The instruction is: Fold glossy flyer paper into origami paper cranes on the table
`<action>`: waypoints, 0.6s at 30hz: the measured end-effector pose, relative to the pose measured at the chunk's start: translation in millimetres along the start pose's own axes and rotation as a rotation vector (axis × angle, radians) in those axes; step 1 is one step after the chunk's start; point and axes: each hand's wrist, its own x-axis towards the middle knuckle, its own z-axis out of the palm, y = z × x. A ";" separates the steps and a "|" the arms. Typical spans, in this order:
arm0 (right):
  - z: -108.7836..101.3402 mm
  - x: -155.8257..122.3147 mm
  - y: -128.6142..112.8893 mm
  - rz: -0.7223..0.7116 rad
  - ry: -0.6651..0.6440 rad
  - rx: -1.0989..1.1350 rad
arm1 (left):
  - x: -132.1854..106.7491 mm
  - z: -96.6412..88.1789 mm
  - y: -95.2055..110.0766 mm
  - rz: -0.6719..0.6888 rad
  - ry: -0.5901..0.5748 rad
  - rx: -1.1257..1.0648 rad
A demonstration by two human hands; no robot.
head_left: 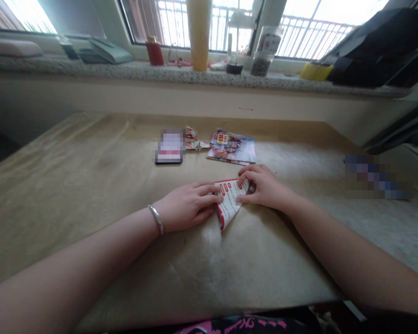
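A folded piece of red-and-white printed paper (229,200) lies on the beige table (90,176) in front of me. My left hand (188,205), with a silver bangle at the wrist, lies over the paper's left side with fingers pressed down on it. My right hand (263,186) pinches the paper's right edge between thumb and fingers. The paper forms a point toward me, one flap lifted slightly.
Beyond my hands lie a phone (169,148), a small folded paper shape (194,139) and a colourful leaflet (232,147). A blurred item (376,176) sits at the right. The stone window sill (125,70) holds a red jar (154,51), a yellow cylinder (199,35), jars and a black bag.
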 end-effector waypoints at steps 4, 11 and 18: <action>-1.0 0.9 0.9 -0.009 -0.001 -0.005 | -0.2 1.1 -0.3 0.011 0.028 0.007; 1.7 2.2 6.0 -0.016 -0.001 0.002 | -1.2 1.9 -0.9 0.030 0.027 0.016; 0.1 3.3 10.0 -0.003 -0.006 0.019 | -1.0 1.8 0.4 0.033 0.043 0.012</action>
